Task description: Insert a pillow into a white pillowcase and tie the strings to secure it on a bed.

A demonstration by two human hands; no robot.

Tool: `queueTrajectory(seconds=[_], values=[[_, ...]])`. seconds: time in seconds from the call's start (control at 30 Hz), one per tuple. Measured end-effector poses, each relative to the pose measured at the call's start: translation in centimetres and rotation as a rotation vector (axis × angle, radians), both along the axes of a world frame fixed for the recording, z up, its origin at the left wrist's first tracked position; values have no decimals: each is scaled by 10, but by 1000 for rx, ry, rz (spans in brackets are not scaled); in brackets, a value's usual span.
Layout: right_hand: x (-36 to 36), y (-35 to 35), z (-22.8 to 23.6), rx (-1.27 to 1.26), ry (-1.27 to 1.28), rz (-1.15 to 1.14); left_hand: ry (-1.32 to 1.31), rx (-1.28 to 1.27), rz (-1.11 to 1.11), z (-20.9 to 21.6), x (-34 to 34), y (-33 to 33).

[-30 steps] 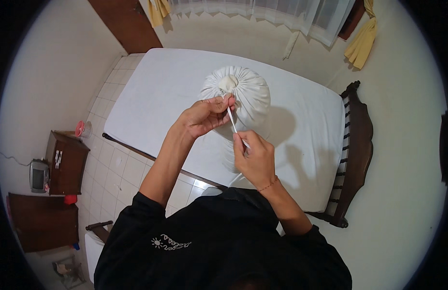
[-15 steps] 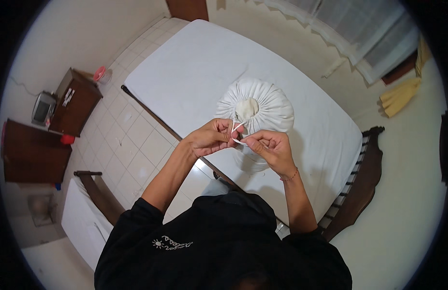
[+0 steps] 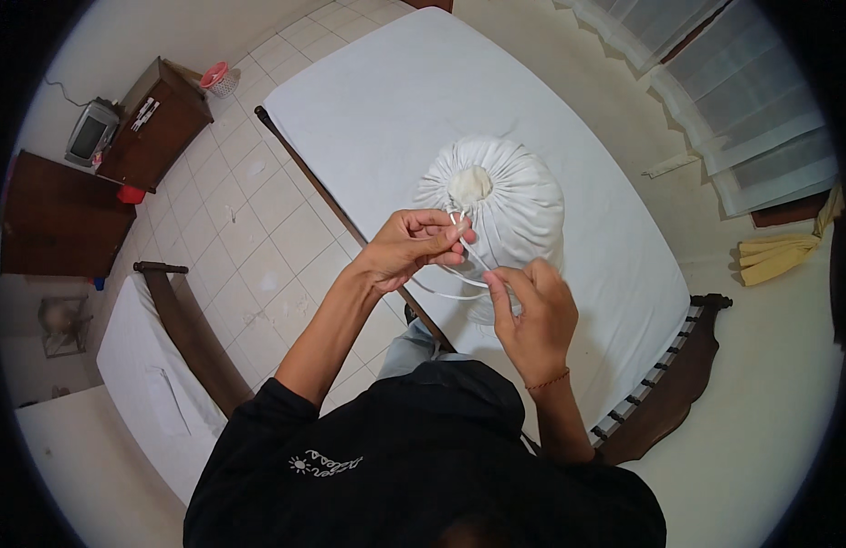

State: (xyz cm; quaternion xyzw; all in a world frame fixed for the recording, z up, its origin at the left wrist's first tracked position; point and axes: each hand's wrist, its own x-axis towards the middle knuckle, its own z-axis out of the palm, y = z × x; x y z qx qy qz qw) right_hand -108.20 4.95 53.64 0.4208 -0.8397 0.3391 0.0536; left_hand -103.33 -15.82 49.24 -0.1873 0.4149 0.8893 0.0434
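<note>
A plump white drawstring bag (image 3: 523,196) stands on the bed, its mouth gathered in pleats around a small opening where pale stuffing (image 3: 470,185) shows. My left hand (image 3: 414,245) pinches the white drawstring (image 3: 478,259) close to the gathered mouth. Lower and to the right, my right hand (image 3: 537,315) is closed, thumb against forefinger, on the same cord. The cord runs taut between the two hands, and a slack loop of it hangs below them. The bag's near lower side is partly hidden behind my hands.
The bed's white sheet (image 3: 377,119) lies under the bag; a dark wooden headboard (image 3: 669,393) rises at the right. A second bed (image 3: 158,374) is at lower left across the tiled floor (image 3: 258,228). Wooden cabinets (image 3: 158,128) and a pink bin (image 3: 219,80) stand at far left.
My right hand has drawn away to the right and down, stretching the cord from my left hand. A loose loop now shows below. The whole view has shifted slightly.
</note>
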Motion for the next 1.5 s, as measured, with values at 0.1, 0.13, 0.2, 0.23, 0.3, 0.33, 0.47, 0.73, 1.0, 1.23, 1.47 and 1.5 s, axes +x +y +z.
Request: queueTrajectory(seconds=[0.1, 0.13, 0.2, 0.23, 0.3, 0.33, 0.47, 0.73, 1.0, 1.23, 1.47, 1.5], values=[[6, 1, -11, -20, -581, -177, 81, -242, 12, 18, -2, 12], [7, 1, -19, -109, -1034, -216, 39, -302, 54, 28, -5, 18], [21, -7, -26, -514, -1109, -262, 16, -392, 70, 42, -10, 29], [28, -7, -31, -921, -1159, -304, -7, -480, 89, 46, -9, 36], [31, -2, -38, -1079, -1142, -320, 13, -559, 116, 50, -12, 52], [30, -6, -24, -1150, -995, -418, 3, -607, 86, 52, -16, 59], [8, -7, -8, -1117, -451, -410, -41, -630, 89, 61, -15, 89], [-92, -69, 52, 186, -497, 702, -137, -929, 306, 42, 7, 108], [-93, -97, 59, 150, 6, 852, -183, -913, 747, 30, 31, 117], [-83, -79, 52, 348, 28, 1022, -189, -844, 826, 22, 35, 120], [-96, -85, 51, 513, -24, 1076, -205, -848, 877, 25, 39, 125], [-96, -84, 51, 472, 98, 1135, -183, -849, 917, 24, 39, 126]])
